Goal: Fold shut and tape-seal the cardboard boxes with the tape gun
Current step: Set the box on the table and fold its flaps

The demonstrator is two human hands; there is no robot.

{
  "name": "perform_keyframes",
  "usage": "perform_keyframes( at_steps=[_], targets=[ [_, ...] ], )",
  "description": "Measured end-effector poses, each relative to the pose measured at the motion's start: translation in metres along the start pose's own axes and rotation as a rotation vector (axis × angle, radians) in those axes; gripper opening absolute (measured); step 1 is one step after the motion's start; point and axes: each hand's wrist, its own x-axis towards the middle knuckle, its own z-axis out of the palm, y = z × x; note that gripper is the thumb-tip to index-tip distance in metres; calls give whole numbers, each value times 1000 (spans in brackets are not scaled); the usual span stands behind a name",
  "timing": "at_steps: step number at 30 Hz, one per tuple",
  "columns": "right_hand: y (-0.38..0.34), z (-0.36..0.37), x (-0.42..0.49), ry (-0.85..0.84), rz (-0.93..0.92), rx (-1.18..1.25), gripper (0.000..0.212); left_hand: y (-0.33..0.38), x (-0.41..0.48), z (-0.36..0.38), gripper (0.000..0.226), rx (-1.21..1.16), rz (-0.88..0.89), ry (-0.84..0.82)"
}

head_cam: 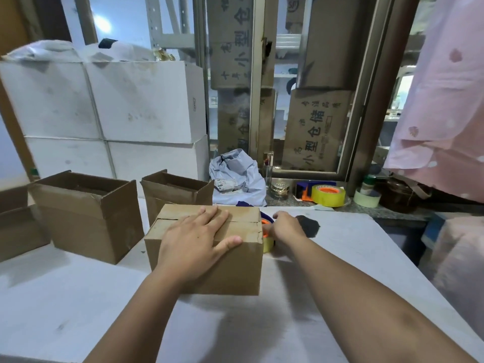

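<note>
My left hand flat on the shut cardboard box, fingers straight and apart over its seam, my right hand at the tape gun just right of them, its fingers' grip I cannot tell

So the closed box is plain brown cardboard, table white with one black smudge. The tape gun shows orange and pale yellow, spare roll is yellow with an orange core. Hanging cloth: pink, darker spots.
</note>
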Motion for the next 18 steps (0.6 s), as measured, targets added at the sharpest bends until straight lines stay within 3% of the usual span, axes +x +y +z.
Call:
perform_keyframes(
  at_steps=[3,7,9,12,14,18],
  targets=[
    [-2,7,6,-79,83,39,31,-1,1,2,122,-16,-25,2],
    [-9,4,8,-89,135,-65,28,1,3,-1,110,-21,-16,-4],
    [-7,-2,6,-108,160,-24,24,1,2,-2,118,-4,-14,-12],
    [4,-5,5,-156,254,337,9,0,2,-3,124,37,-12,-49],
    [12,-8,2,-198,297,634,14,1,1,-4,113,37,-10,-74],
    [22,-20,-8,-296,301,942,15,4,0,-8,94,43,-13,-92]
  ],
)
